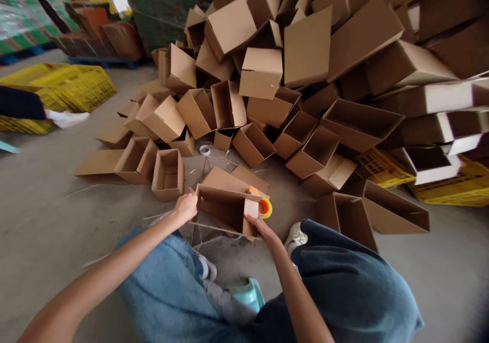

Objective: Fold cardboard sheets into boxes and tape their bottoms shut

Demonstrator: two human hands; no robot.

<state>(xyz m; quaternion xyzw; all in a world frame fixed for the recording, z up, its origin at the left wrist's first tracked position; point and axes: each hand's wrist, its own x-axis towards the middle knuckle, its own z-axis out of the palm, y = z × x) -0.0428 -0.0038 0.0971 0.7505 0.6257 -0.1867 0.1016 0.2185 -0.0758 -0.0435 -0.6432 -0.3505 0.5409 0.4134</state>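
An open-topped cardboard box is held between my two hands, in front of my knees. My left hand grips its left end, fingers closed at the upper corner. At the opposite end, my right hand holds the box by its right wall, with the thumb against the outside. Just beyond that end lies an orange tape dispenser with a yellow-edged roll, touched by neither hand. Flat cardboard sits behind the box. The underside of the box is hidden.
A large heap of cardboard boxes rises ahead and to the right. A white tape roll and plastic strips lie on the floor. Yellow crates stand at the left, near another person's foot. A teal stool is beneath me.
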